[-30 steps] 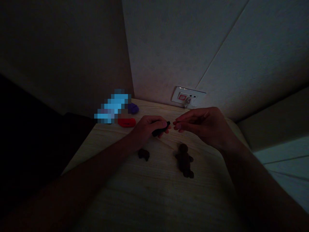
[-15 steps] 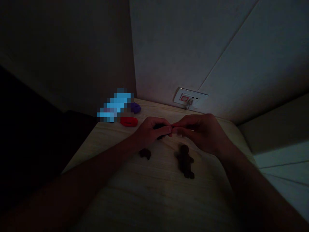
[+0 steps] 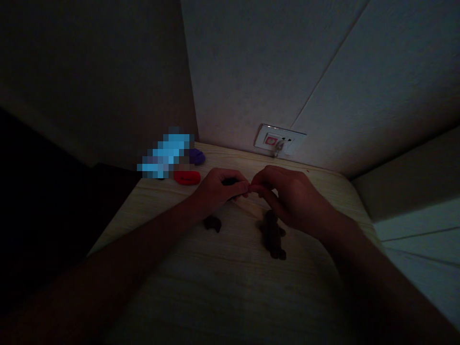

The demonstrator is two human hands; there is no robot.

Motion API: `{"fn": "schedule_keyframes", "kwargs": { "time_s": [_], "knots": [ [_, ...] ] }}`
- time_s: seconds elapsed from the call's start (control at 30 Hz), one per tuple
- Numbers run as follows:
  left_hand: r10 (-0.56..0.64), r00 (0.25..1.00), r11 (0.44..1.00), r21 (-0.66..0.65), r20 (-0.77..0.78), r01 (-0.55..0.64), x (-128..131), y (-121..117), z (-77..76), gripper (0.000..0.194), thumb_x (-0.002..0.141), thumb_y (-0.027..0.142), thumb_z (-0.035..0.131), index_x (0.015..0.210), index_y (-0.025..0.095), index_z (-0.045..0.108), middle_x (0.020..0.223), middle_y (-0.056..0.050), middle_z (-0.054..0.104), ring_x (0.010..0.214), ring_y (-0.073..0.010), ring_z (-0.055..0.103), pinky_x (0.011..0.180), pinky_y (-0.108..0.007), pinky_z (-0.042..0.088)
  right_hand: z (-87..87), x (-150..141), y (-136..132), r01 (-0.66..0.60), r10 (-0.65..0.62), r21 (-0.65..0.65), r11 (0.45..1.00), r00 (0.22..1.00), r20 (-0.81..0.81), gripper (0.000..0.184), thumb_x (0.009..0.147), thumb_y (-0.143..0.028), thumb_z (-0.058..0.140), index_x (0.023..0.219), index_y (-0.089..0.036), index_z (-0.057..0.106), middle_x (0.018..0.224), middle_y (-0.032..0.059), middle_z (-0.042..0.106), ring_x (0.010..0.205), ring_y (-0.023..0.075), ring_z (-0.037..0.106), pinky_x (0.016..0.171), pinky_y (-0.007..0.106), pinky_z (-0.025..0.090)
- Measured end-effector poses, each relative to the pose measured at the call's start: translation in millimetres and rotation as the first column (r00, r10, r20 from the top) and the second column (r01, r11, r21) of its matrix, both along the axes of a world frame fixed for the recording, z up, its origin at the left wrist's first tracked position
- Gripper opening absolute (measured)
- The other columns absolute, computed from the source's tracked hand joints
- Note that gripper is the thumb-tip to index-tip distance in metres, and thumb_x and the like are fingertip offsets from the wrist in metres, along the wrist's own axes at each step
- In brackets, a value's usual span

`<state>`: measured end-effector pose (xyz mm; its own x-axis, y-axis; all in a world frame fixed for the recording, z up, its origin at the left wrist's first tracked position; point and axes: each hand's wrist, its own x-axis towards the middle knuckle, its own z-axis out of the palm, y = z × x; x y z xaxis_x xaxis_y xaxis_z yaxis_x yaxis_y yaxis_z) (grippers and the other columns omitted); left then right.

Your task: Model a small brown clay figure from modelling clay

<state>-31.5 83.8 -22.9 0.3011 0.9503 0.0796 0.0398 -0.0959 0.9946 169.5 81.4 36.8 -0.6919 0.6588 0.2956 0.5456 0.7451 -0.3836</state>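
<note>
My left hand (image 3: 220, 189) is closed, thumb against fingers, over the wooden table. A dark patch shows inside its curl; whether that is a thing or shadow I cannot tell. My right hand (image 3: 283, 189) meets it fingertip to fingertip, thumb and forefinger pinched together; anything between them is too small and dark to make out. Below the right hand lies a dark brown figure (image 3: 272, 237), seemingly of modelling clay, with a round head, stubby arms and legs. A small dark brown lump (image 3: 212, 224) rests under my left wrist.
A red ring-like lump (image 3: 187, 178) and a purple lump (image 3: 197, 156) sit at the table's back left, beside a bright, pixelated object (image 3: 165, 155). A wall socket (image 3: 280, 140) with a plug stands behind the pale wooden table (image 3: 230, 282). The room is dim.
The view has shifted slightly, so everything sits a little further left and up. My right fingers have curled closer round the left fingertips. The figure and lumps stay put on the table.
</note>
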Motion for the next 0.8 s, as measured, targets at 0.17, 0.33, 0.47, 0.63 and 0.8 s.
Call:
{"fn": "schedule_keyframes", "kwargs": {
  "time_s": [0.17, 0.33, 0.47, 0.63, 0.8],
  "knots": [
    [0.083, 0.99, 0.992, 0.1, -0.111, -0.071, -1.3, 1.8, 2.4, 0.015, 0.075, 0.028, 0.073, 0.063, 0.018, 0.073, 0.06, 0.002, 0.067, 0.058, -0.0121, 0.054, 0.06, -0.026, 0.042, 7.9, 3.5, -2.4, 0.032, -0.035, -0.064, 0.997, 0.998, -0.05, 0.017, 0.1, -0.026, 0.058, 0.089, -0.019, 0.069, 0.08, 0.0051, 0.074, 0.067, 0.0169, 0.063, 0.063, 0.029, 0.045],
    [0.293, 0.932, 0.947, 0.2, -0.215, -0.251, -6.4, 7.4, -3.0, 0.012, 0.08, 0.024, 0.07, 0.072, 0.017, 0.076, 0.073, -0.001, 0.077, 0.073, -0.0175, 0.067, 0.071, -0.03, 0.05, 22.3, 10.3, -4.7, 0.152, -0.245, -0.272, 0.95, 0.904, -0.35, 0.017, 0.096, -0.036, 0.071, 0.085, -0.022, 0.072, 0.076, 0.004, 0.077, 0.065, 0.0183, 0.071, 0.061, 0.031, 0.055],
    [0.341, 0.893, 0.912, 0.333, -0.293, -0.239, -8.5, 7.6, -7.0, 0.014, 0.086, 0.026, 0.068, 0.082, 0.017, 0.078, 0.084, -0.003, 0.08, 0.08, -0.0194, 0.071, 0.077, -0.031, 0.052, 24.3, 13.0, -1.3, 0.179, -0.37, -0.398, 0.9, 0.796, -0.48, 0.016, 0.08, -0.037, 0.089, 0.079, -0.024, 0.081, 0.077, 0.0045, 0.08, 0.068, 0.0206, 0.075, 0.065, 0.034, 0.062],
    [0.308, 0.869, 0.9, 0.414, -0.386, -0.136, -6.4, 4.3, -8.7, 0.011, 0.085, 0.023, 0.068, 0.082, 0.018, 0.078, 0.088, -0.004, 0.081, 0.082, -0.0198, 0.073, 0.082, -0.032, 0.053, 17.5, 16.3, 6.5, 0.208, -0.424, -0.442, 0.872, 0.773, -0.471, 0.019, 0.073, -0.036, 0.093, 0.086, -0.025, 0.086, 0.076, 0.0036, 0.081, 0.063, 0.0185, 0.07, 0.057, 0.032, 0.057],
    [0.316, 0.861, 0.901, 0.411, -0.398, -0.141, -6.1, 4.2, -9.3, 0.012, 0.087, 0.024, 0.068, 0.083, 0.019, 0.078, 0.087, -0.004, 0.082, 0.082, -0.0203, 0.073, 0.08, -0.032, 0.053, 18.5, 12.7, 4.3, 0.22, -0.378, -0.377, 0.9, 0.824, -0.422, 0.028, 0.084, -0.05, 0.082, 0.082, -0.023, 0.084, 0.065, 0.0019, 0.074, 0.056, 0.0158, 0.062, 0.051, 0.03, 0.048]
  ]
}}
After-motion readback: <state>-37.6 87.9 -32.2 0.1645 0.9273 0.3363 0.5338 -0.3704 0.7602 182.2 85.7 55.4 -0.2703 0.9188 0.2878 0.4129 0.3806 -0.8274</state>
